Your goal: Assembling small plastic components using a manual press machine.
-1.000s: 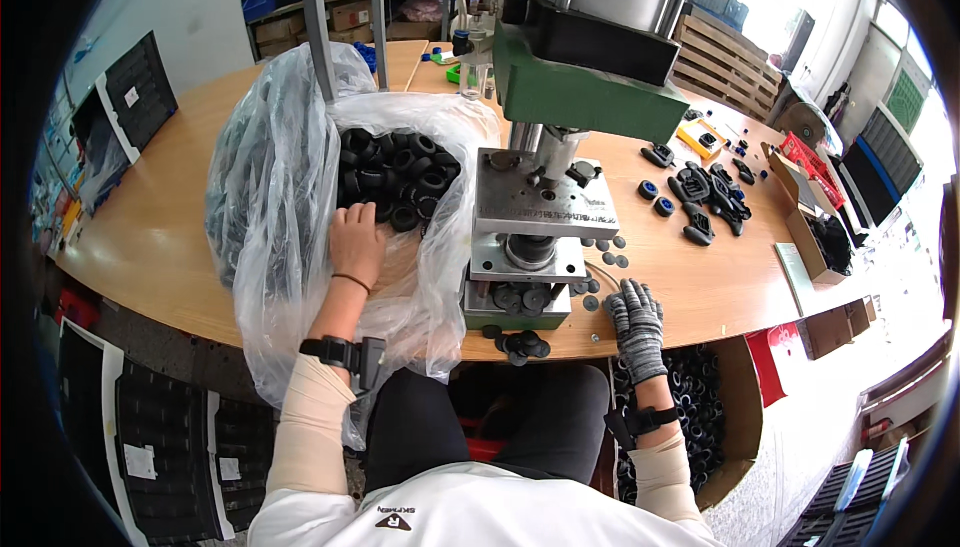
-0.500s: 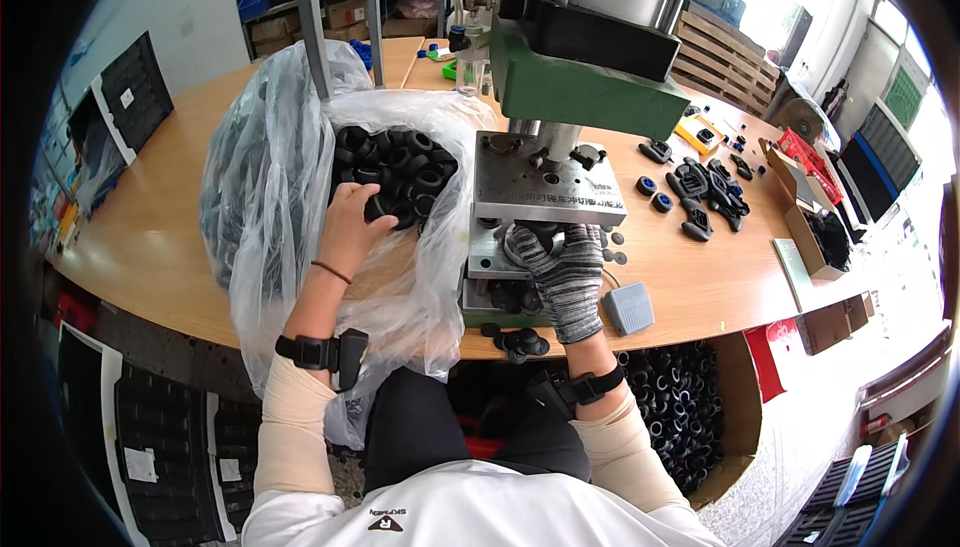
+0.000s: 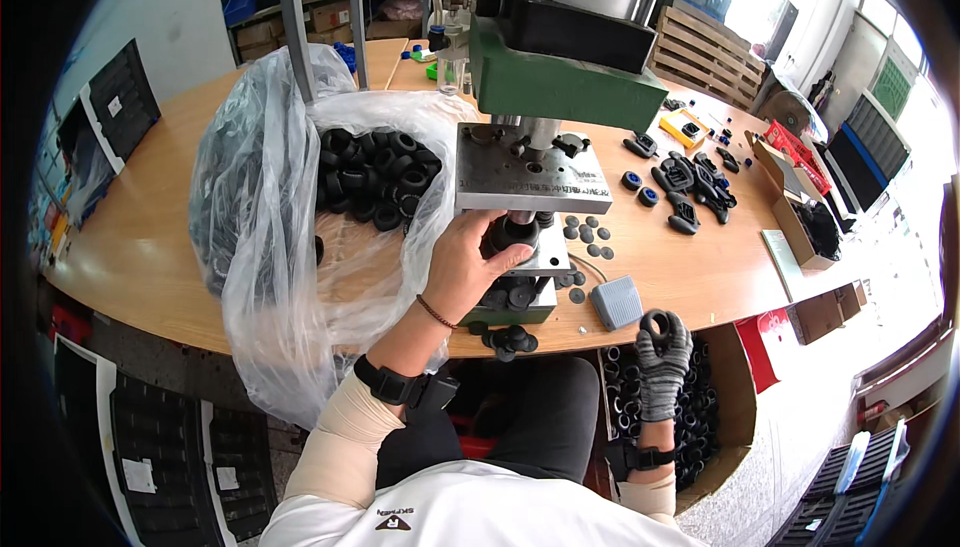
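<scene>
1. Head view: left hand [image 3: 470,269], bare, fingers closed around a black rubber ring [image 3: 512,234] on the press fixture [image 3: 530,257], ring axis upright, hole facing up.
2. Right hand [image 3: 662,362], grey knit glove, pinches a second black ring [image 3: 657,324] above the cardboard box [image 3: 735,397] of rings, just off the counter [image 3: 150,247] edge; its hole faces the camera.
3. Clear crinkled plastic bag [image 3: 270,247] holds more matte rings; grey pedal [image 3: 615,302] beside the press.

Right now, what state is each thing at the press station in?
Left hand: bare, seating a black rubber ring on the press fixture.
Right hand: gloved, holding a black ring above the cardboard box.
Plastic bag: open, holds black rings.
Grey pedal: untouched.
</scene>
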`<state>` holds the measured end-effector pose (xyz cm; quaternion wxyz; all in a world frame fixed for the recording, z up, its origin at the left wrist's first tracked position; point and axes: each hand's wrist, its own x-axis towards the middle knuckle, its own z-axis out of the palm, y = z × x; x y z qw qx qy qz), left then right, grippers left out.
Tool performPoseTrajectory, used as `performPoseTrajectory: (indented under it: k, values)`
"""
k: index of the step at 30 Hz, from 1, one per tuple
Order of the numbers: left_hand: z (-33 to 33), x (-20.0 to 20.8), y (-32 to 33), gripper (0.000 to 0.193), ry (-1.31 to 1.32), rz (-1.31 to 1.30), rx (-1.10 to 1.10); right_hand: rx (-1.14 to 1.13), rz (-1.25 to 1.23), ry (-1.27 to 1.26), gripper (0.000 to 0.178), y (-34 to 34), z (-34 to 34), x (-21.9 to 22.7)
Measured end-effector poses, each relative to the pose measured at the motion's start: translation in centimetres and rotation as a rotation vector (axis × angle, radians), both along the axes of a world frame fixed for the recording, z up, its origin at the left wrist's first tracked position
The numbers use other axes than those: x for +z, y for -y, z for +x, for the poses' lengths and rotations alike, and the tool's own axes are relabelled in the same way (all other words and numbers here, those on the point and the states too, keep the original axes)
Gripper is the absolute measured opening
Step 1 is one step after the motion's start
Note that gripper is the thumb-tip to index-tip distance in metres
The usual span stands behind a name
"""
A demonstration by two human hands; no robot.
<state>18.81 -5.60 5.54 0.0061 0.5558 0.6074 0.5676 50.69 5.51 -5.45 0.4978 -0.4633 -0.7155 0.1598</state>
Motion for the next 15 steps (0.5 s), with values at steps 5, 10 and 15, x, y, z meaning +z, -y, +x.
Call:
performPoseTrajectory:
  k: [5,10,15]
  values:
    - [0.7,0.3,-0.5,0.048,-0.18,0.032,0.135,-0.266,-0.244,0.335,0.061,-0.2,7.7,-4.3]
    - [0.8,-1.0,-0.3,0.05,-0.238,0.065,0.255,0.083,0.065,0.399,0.051,-1.7,-1.5,-0.7]
    - [1.0,-1.4,-0.5,0.053,-0.25,0.128,0.218,0.153,0.047,0.523,0.053,-4.9,-6.5,-0.6]
